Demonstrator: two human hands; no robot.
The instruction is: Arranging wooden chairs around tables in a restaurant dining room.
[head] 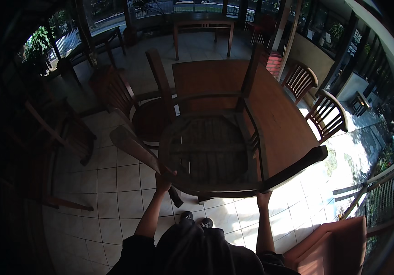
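Note:
An upturned wooden chair [210,147] is before me, the underside of its seat facing up and its legs pointing upward and outward. My left hand [164,180] grips it by the near-left corner, at the base of a leg [137,149]. Under the near-right corner, where another leg [295,168] joins the frame, my right hand [264,198] holds on, its fingers partly hidden. The chair overlaps the near-left part of a brown wooden table [279,120]. Whether it rests on the tabletop I cannot tell.
Slatted wooden chairs stand left [119,87] and right [327,113] of the table. More dark furniture [70,134] is at far left. An orange-brown seat [334,247] stands at lower right. A second table [204,24] and a wooden post [291,37] are beyond. White tiles [107,206] cover the floor.

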